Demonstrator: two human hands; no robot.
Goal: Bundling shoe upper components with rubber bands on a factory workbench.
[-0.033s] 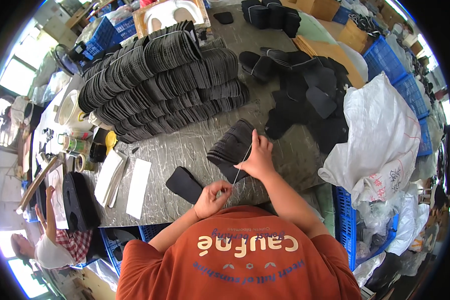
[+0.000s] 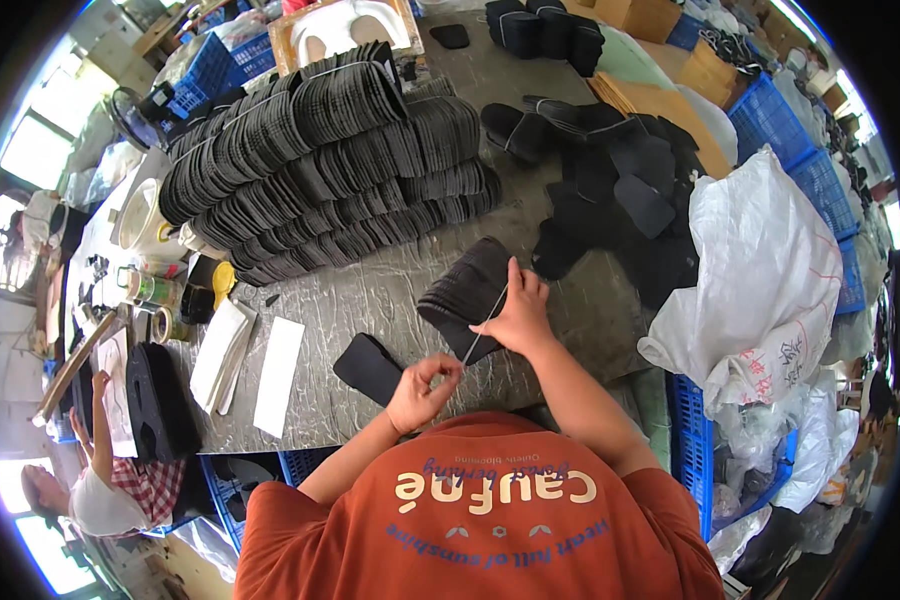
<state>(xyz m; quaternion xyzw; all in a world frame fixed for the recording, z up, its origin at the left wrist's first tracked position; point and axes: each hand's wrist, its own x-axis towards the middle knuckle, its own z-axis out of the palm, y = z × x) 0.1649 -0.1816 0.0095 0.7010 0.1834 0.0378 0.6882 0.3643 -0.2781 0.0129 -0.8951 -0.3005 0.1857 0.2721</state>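
Right hand [image 2: 518, 318] presses small bundle of black foam insole pieces [image 2: 467, 292] on grey worktop [image 2: 370, 300]; left hand [image 2: 422, 390] pinches thin pale string [image 2: 482, 335]. Keep string taut, bundle squared.

A large white woven sack [image 2: 760, 270] with red and dark printing is slumping at the desk's right edge, over a blue crate [image 2: 692, 440]. Cardboard boxes [image 2: 650, 15] are sitting at the far end.
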